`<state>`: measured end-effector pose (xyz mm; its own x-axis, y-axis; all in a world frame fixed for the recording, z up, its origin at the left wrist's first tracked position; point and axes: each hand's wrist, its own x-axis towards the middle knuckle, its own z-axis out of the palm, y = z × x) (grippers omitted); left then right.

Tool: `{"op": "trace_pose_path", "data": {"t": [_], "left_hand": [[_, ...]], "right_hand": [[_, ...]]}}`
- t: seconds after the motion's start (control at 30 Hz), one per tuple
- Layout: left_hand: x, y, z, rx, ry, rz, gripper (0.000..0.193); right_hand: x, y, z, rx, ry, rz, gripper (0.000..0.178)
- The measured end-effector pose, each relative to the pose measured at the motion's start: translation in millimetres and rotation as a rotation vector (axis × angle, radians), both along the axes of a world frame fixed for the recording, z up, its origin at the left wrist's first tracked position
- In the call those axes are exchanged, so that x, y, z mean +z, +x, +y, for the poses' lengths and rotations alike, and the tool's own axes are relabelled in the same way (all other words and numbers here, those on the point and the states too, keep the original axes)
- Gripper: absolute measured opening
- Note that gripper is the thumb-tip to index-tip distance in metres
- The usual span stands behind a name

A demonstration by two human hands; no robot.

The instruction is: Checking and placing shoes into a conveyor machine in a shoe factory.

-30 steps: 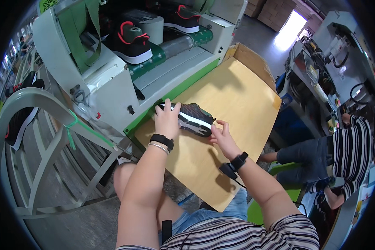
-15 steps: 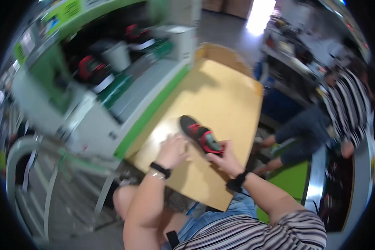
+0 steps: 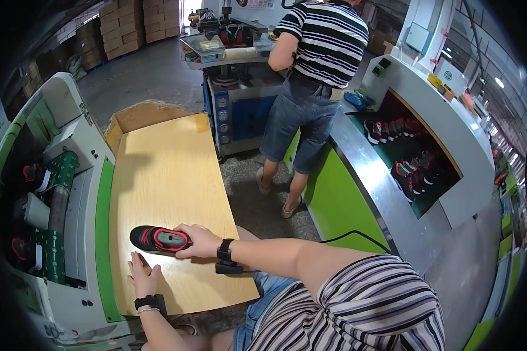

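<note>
A black sneaker with red trim and a grey insole (image 3: pixel 148 237) is on the light wooden tabletop (image 3: pixel 170 161), its toe pointing left. My right hand (image 3: pixel 200 240) grips it at the heel, thumb and fingers closed around the collar. Just below the toe, my left hand (image 3: pixel 143 276) hovers or rests at the board with fingers apart and nothing in it. Whether its fingertips touch the sole edge, I cannot tell.
On the left, a white-and-green machine (image 3: pixel 103 228) has two similar shoes beside green rollers. A co-worker in a striped shirt (image 3: pixel 325 44) stands at a workbench (image 3: pixel 246 90) ahead. To the right, a metal-edged conveyor (image 3: pixel 363 167) carries several shoes inside a white tunnel (image 3: pixel 468 175).
My view has swung to the right, bringing the conveyor and co-worker into full sight. My right hand still grips the sneaker; my left hand remains beside it, fingers now spread more clearly.
</note>
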<state>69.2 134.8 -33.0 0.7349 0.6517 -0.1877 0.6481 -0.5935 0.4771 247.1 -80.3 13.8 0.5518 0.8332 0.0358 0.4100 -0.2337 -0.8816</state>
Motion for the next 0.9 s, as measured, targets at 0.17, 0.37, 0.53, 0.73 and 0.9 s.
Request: {"op": "trace_pose_path", "data": {"t": [0.17,0.37,0.53,0.73,0.9], "left_hand": [[-29.1,-10.4,17.4,-0.010,-0.140,-0.368,0.108],[3.1,1.7,-5.5,0.027,-0.056,-0.159,0.102],[-2.5,-3.5,-0.6,0.010,-0.041,-0.185,0.101],[4.7,-3.4,-3.6,0.059,-0.040,-0.155,0.103],[-15.5,5.7,2.3,0.032,-0.117,-0.307,0.104]], "right_hand": [[-1.3,0.1,-12.7,0.196,0.045,0.150,0.076],[-15.5,0.4,-17.8,0.131,0.019,0.070,0.078],[-17.4,-1.5,-15.6,0.089,0.067,0.007,0.079],[-9.6,-0.9,-14.4,0.124,0.003,0.065,0.078],[-21.0,1.4,-17.1,0.073,0.182,0.065,0.077]]}}
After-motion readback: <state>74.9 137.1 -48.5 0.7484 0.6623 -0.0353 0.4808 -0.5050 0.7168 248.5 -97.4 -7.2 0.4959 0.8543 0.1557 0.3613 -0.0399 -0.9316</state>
